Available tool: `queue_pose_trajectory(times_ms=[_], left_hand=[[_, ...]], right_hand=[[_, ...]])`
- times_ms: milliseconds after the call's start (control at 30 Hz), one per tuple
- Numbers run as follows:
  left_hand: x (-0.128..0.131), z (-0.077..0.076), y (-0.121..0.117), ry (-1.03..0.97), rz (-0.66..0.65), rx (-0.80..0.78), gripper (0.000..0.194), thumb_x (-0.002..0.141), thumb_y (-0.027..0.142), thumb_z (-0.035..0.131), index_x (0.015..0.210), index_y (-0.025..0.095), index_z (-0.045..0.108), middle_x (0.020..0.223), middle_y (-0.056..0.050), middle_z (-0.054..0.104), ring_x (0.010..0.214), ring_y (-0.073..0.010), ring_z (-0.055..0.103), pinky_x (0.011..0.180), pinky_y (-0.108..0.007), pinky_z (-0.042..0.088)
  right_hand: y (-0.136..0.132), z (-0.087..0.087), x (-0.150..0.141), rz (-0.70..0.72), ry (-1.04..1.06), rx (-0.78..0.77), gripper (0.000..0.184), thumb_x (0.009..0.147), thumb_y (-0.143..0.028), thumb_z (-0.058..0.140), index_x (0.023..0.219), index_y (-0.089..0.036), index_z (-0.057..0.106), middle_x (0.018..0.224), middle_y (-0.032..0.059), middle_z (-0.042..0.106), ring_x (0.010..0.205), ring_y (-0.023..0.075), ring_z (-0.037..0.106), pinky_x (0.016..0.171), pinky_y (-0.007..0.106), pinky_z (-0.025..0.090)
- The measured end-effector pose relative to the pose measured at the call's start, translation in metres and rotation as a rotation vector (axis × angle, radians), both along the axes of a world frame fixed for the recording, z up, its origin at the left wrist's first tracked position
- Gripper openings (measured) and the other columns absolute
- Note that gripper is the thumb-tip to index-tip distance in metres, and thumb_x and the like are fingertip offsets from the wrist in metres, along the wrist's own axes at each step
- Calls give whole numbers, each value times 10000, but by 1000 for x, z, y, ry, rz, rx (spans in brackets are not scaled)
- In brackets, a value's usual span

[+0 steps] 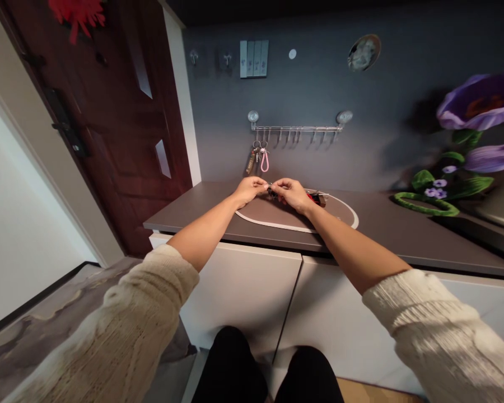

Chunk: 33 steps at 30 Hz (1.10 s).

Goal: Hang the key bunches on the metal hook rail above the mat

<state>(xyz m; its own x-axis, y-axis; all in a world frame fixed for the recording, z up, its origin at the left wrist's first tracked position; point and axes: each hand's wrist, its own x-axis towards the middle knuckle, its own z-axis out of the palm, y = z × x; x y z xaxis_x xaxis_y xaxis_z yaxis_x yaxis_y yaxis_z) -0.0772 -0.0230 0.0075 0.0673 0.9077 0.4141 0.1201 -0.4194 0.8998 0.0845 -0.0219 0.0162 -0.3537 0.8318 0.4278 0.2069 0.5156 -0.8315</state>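
Both hands meet over the counter, fingertips pinched close together. Between them is a small key ring [271, 190], with dark and silvery pieces below it too small to tell apart. My left hand [251, 189] is closed on its left side. From the right, my right hand [290, 192] grips it too. Under the hands lies an oval, white-rimmed mat [273, 224]. Just behind my right wrist rests a small heap of dark and red things [317, 198], partly hidden by the wrist.
On the wall, a clear hook rail [296, 129] holds keys with a pink loop strap [264, 161] and a brown tag [251, 162]. Purple fabric flowers [483, 112] stand at the right. White cabinet doors [243, 280] are below; a dark red door [121, 123] is left.
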Motion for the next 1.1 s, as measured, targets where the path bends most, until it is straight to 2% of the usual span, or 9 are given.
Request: queue_pose_trajectory(times_ms=[233, 533, 767, 933, 1100], left_hand=[[2, 1, -5, 37, -14, 3, 202, 640, 250, 680, 751, 102, 601, 623, 0, 598, 578, -73, 514, 657, -256, 435], [3, -1, -3, 158, 73, 143, 158, 698, 242, 600, 777, 109, 632, 705, -27, 637, 653, -100, 532, 687, -257, 433], [2, -7, 9, 285, 244, 199, 151, 749, 231, 529, 755, 125, 635, 734, -36, 651, 680, -126, 548, 697, -268, 431], [1, -10, 11, 472, 414, 242, 158, 765, 237, 519, 757, 154, 653, 798, -56, 663, 737, -156, 565, 725, -289, 422], [3, -10, 10, 568, 477, 231, 172, 778, 241, 509, 762, 166, 663, 827, -75, 665, 763, -170, 575, 737, -294, 420]], right_hand=[[2, -4, 2, -4, -9, 10, 179, 735, -330, 568, 766, -162, 519, 511, -53, 455, 431, 52, 389, 414, 170, 311], [12, -5, 6, -54, -82, 225, 172, 729, -330, 517, 756, -160, 527, 693, -8, 534, 628, 98, 459, 607, 220, 397], [15, 7, 7, -134, -162, 340, 165, 747, -337, 497, 741, -175, 530, 729, 10, 553, 690, 125, 483, 668, 245, 396], [33, 17, 2, -164, -89, 304, 142, 739, -310, 502, 751, -169, 510, 697, -5, 536, 659, 111, 477, 654, 239, 397], [55, 36, -9, -172, 56, 202, 111, 738, -280, 490, 749, -169, 485, 672, -19, 522, 629, 95, 482, 639, 230, 418]])
